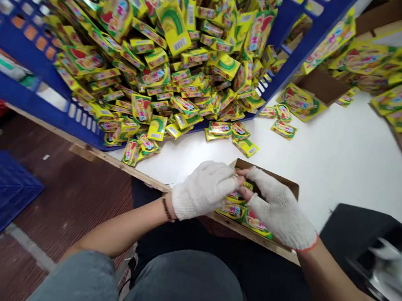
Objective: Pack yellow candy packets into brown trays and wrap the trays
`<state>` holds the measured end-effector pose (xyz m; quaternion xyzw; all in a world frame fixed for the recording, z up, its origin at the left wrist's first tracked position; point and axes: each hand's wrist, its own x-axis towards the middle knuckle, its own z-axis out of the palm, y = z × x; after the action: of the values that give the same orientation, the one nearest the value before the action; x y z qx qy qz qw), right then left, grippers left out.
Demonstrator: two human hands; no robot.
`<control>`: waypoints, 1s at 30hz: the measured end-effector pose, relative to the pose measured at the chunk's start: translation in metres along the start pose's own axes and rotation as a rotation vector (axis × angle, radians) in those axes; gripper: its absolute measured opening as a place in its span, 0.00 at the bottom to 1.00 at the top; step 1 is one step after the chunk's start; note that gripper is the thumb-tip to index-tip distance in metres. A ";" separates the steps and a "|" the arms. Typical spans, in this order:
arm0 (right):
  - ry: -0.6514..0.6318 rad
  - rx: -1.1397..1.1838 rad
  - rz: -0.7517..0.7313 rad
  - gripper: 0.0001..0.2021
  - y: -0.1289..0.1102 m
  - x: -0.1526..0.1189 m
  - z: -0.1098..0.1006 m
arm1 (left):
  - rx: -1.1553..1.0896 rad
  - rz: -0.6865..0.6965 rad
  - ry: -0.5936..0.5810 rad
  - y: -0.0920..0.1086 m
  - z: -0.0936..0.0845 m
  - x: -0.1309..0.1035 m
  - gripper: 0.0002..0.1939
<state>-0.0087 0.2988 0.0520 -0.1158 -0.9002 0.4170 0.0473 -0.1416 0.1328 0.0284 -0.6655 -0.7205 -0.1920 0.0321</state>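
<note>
My left hand [207,189], in a white glove with bare fingertips, reaches over the left end of an open cardboard box [288,184] near the table's front edge. My right hand [282,206], gloved the same way, comes in from the right, and its fingertips meet the left ones above the box. Both hands have their fingers drawn together; what lies between them is mostly hidden. Yellow-green candy packs [256,221] lie in the box below the hands, with more just under the fingertips.
A blue plastic crate [99,134] heaped with small yellow packs [187,84] lies tipped at the back left. Loose packs [245,146] lie before it. Larger printed boxes [303,102] stand at the right. A black object [348,230] sits at the lower right.
</note>
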 end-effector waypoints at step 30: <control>0.050 0.165 0.120 0.17 0.042 -0.022 0.008 | -0.221 -0.274 0.206 0.017 0.044 0.006 0.30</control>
<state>0.0178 0.3134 0.0148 -0.1756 -0.8528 0.4888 0.0542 -0.1170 0.1534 -0.0068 -0.5376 -0.7718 -0.3396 0.0057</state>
